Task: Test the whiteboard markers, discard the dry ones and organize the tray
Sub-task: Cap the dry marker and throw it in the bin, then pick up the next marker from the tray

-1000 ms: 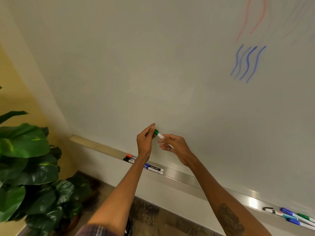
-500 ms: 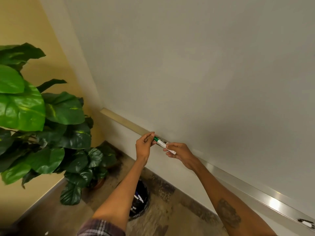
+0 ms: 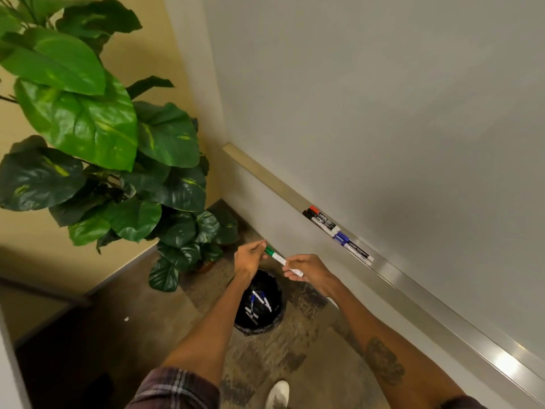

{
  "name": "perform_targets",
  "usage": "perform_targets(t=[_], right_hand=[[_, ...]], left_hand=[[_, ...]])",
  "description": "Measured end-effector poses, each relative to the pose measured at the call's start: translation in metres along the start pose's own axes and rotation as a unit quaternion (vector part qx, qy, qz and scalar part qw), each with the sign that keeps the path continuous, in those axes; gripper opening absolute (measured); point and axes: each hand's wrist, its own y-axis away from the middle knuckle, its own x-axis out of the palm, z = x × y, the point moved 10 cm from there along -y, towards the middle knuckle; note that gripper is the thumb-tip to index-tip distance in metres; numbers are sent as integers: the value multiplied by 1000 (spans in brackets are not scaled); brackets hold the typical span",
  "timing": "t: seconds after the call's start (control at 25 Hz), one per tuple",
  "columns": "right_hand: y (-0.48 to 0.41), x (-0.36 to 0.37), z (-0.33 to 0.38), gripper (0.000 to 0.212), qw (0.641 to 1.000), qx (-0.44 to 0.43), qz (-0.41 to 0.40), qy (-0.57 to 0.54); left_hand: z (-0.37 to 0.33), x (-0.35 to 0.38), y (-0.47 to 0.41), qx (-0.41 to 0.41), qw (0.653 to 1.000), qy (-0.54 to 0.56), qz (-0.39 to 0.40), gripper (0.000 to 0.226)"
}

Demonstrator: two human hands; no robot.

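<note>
A green-capped whiteboard marker (image 3: 278,257) with a white barrel is held between both hands above a black bin (image 3: 259,305). My left hand (image 3: 249,258) pinches its green cap end. My right hand (image 3: 306,270) grips the white barrel. Several discarded markers (image 3: 258,302) lie inside the bin. On the metal tray (image 3: 413,293) under the whiteboard (image 3: 383,113) lie a red-capped marker (image 3: 320,215), a black-capped marker (image 3: 320,224) and blue-capped markers (image 3: 351,246).
A large leafy potted plant (image 3: 103,143) fills the left corner next to the bin. The floor is mottled carpet (image 3: 295,349). My white shoe (image 3: 277,394) shows at the bottom. A yellow wall (image 3: 141,54) stands behind the plant.
My view has swung down and left, from the board to the corner. Both hands have carried the green marker down from the board to above the bin.
</note>
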Motion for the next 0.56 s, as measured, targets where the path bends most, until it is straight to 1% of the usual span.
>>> perform_targets(t=[0.12, 0.28, 0.4, 0.56], right_hand=[[-14, 10, -25, 12, 999, 32, -7, 33], [-30, 18, -60, 19, 992, 87, -23, 93], [-35, 21, -81, 19, 976, 114, -43, 183], [-48, 31, -93, 22, 954, 134, -62, 260]], left_hand=[[32, -17, -1, -40, 999, -30, -12, 21], [67, -29, -1, -73, 996, -54, -13, 23], [84, -35, 0, -90, 994, -61, -16, 24], [98, -48, 0, -106, 992, -61, -13, 23]])
